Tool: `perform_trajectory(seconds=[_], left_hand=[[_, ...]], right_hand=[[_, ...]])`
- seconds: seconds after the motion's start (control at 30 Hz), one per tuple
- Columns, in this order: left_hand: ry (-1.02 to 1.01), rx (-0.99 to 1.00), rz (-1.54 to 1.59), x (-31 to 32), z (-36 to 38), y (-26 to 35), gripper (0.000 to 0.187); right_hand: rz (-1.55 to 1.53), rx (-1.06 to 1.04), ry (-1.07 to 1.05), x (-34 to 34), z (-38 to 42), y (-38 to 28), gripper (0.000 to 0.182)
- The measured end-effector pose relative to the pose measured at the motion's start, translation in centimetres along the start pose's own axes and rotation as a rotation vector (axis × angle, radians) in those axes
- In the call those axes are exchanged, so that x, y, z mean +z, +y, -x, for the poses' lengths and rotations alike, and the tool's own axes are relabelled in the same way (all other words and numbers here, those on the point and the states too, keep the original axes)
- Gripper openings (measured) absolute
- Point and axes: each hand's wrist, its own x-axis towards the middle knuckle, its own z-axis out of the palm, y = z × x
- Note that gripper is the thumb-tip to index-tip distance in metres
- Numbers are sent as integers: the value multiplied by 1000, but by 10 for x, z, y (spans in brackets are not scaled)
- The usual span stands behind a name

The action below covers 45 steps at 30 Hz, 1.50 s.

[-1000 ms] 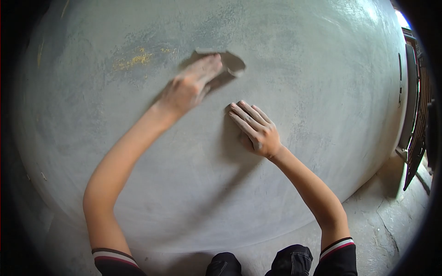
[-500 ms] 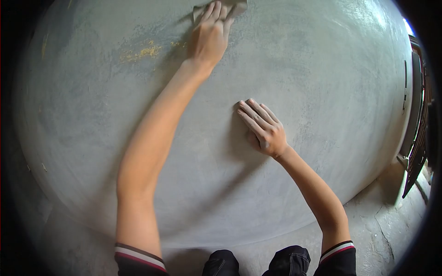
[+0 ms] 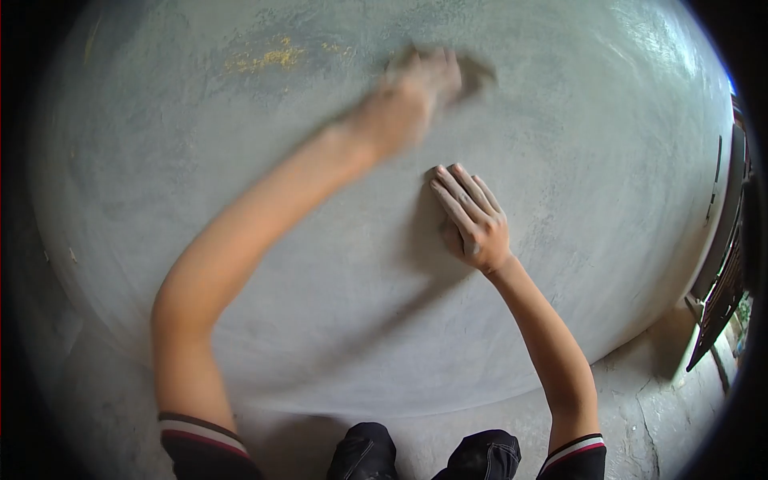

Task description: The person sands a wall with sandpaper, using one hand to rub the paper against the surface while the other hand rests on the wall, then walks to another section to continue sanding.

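A large rounded grey surface (image 3: pixel 344 320), smooth and dusty, fills most of the view. My left hand (image 3: pixel 416 92) is smeared by motion and presses a brownish-grey sheet of sandpaper (image 3: pixel 478 76) against the upper part of it. The sheet's right corner sticks out past the fingers. Lower and to the right, my right hand (image 3: pixel 476 220) rests on the surface with its fingers stretched out and pale with dust. Its palm and part of the thumb are hidden.
A worn yellow patch (image 3: pixel 268 58) marks the surface at upper left. Along the right edge stands a dark slatted frame (image 3: pixel 720 296). Below, my dark-trousered knees (image 3: pixel 364 452) are near the cracked concrete floor (image 3: pixel 632 408).
My left hand has swept right and down with the sandpaper, and its elbow has swung out left. My right hand keeps its place on the surface; the view has shifted slightly.
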Motion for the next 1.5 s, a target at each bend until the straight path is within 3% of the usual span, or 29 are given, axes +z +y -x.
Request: perform_trajectory(seconds=[0.07, 0.1, 0.13, 0.2, 0.23, 0.3, 0.37, 0.4, 0.47, 0.5, 0.53, 0.6, 0.63, 0.7, 0.73, 0.8, 0.83, 0.9, 0.93, 1.0, 1.03, 1.07, 1.13, 1.2, 1.27, 1.37, 1.43, 1.47, 1.5], left_hand=[[61, 129, 793, -14, 33, 13, 35], [-11, 164, 863, -11, 30, 2, 37], [1, 155, 860, -5, 15, -18, 37], [87, -350, 388, 10, -12, -53, 40], [85, -353, 386, 13, -10, -49, 40], [272, -461, 510, 18, -8, -36, 40], [-107, 149, 34, -28, 22, 15, 38], [-101, 165, 22, -25, 23, 12, 38], [-46, -9, 744, -22, 35, 11, 38], [32, 12, 439, -10, 27, -6, 40], [28, 15, 445, -1, 13, -24, 40], [197, -479, 473, 15, -5, -47, 42], [221, -558, 521, 11, -8, -25, 42], [15, 14, 408, -14, 10, 18, 39], [20, 20, 403, -15, 18, 28, 39], [-35, 58, 979, -12, 35, 42, 39], [89, 52, 732, -6, 27, 27, 39], [145, -166, 267, 13, 7, -21, 36], [143, -163, 271, 16, 0, -26, 36], [287, -617, 379, 20, -8, -31, 35], [103, -600, 688, 1, -6, -11, 36], [109, -600, 686, -7, 3, 5, 36], [61, -70, 741, -9, 19, 25, 37], [186, -17, 686, -10, 5, -17, 34], [-425, -937, 663, -33, -22, -61, 30], [-419, -900, 675, -21, -18, -55, 26], [137, -99, 448, -2, 9, 4, 33], [139, -94, 439, -5, 17, 21, 33], [109, -73, 621, -9, 26, 38, 38]], right_hand=[[11, 13, 20, 2, 1, -2, 62], [-1, 18, 15, 2, 3, -2, 62], [-9, 16, 5, 1, 3, -1, 62], [-4, -15, 23, 3, 5, -1, 63], [-8, -16, 20, 2, 6, -1, 63], [-19, -9, 31, 1, 2, 1, 62], [-35, 4, 18, -2, 5, -2, 62], [-34, 7, 18, -1, 2, 0, 61], [-34, -10, 19, 0, 3, -1, 61], [-24, -18, 30, 0, 3, 2, 60], [-26, -12, 27, 0, 4, 2, 60], [14, -28, 32, 3, 4, 3, 59], [18, -24, 37, 2, 4, 2, 59], [-29, -8, 32, -1, 3, 0, 57], [-25, -7, 41, -1, 4, 2, 57], [-42, -5, 2, 2, 8, 3, 57], [-44, -8, 0, 2, 7, 2, 57], [-19, -30, 47, 2, 5, 2, 58], [-21, -24, 46, 2, 5, 2, 58], [-16, -30, 39, 1, 5, 2, 59], [-16, -29, 39, 0, 6, 2, 59], [-31, -24, 23, -2, 5, 2, 59], [-41, -22, 19, -2, 3, 1, 60], [-26, -38, 15, -2, 5, 2, 61], [-28, -40, 11, -3, 6, 3, 62], [-29, -42, 22, -1, 5, 5, 63], [-39, -50, 29, -1, 8, 3, 63], [-58, -43, 20, -1, 8, 5, 63], [-76, -38, 8, -1, 8, 5, 62]])
